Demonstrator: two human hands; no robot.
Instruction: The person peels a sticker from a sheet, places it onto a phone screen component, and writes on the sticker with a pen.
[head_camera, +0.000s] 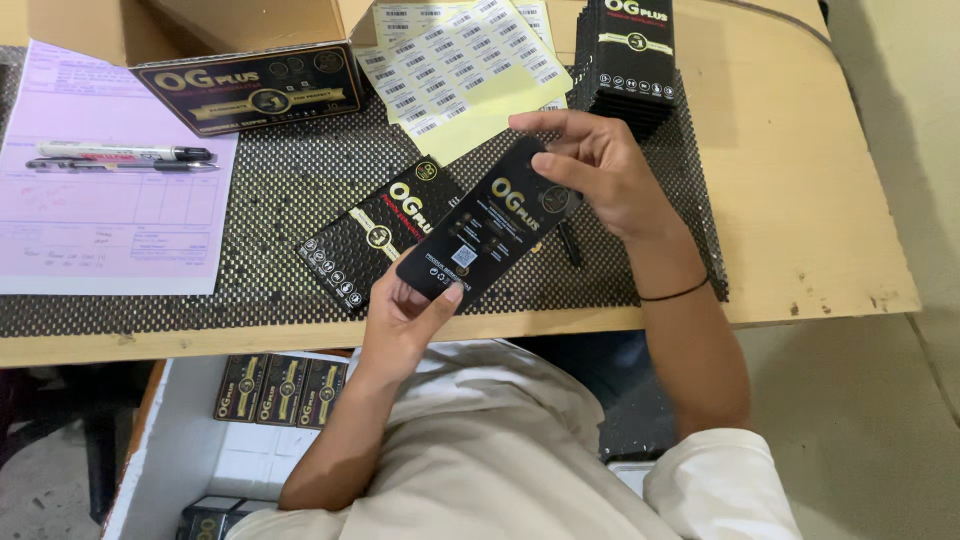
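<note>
Both hands hold one flat black pack (490, 225) up over the mat (290, 190). The left hand (405, 320) pinches its near end, thumb on top, and the right hand (600, 175) grips the far end. Another pack (375, 235) lies flat just under it. Sticker sheets (465, 60) and a stack (628, 60) sit near. This looks like checking the pack; a sticker may need careful placing.
</note>
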